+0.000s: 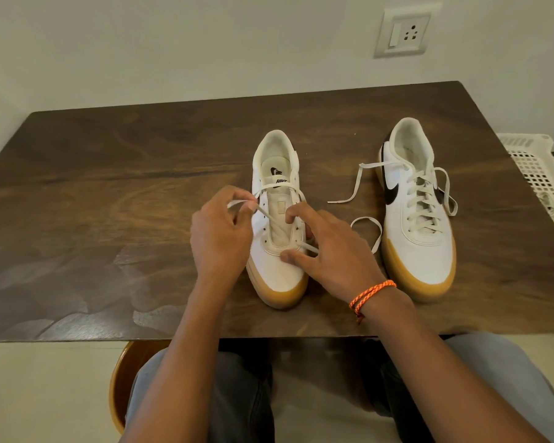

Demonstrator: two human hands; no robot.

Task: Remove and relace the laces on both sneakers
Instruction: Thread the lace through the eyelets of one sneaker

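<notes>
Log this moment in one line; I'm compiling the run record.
left hand pinches lace | right hand steadies left sneaker | right sneaker laced

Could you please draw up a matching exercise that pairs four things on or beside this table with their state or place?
Things:
1. near sneaker
2. far sneaker
3. left hand
4. basket

States or places:
A. pinches a lace end
B. laced up, ends untied
C. beside the table's right edge
D. most eyelets empty

Pairs: 1-D, 2-B, 3-A, 4-C
</notes>
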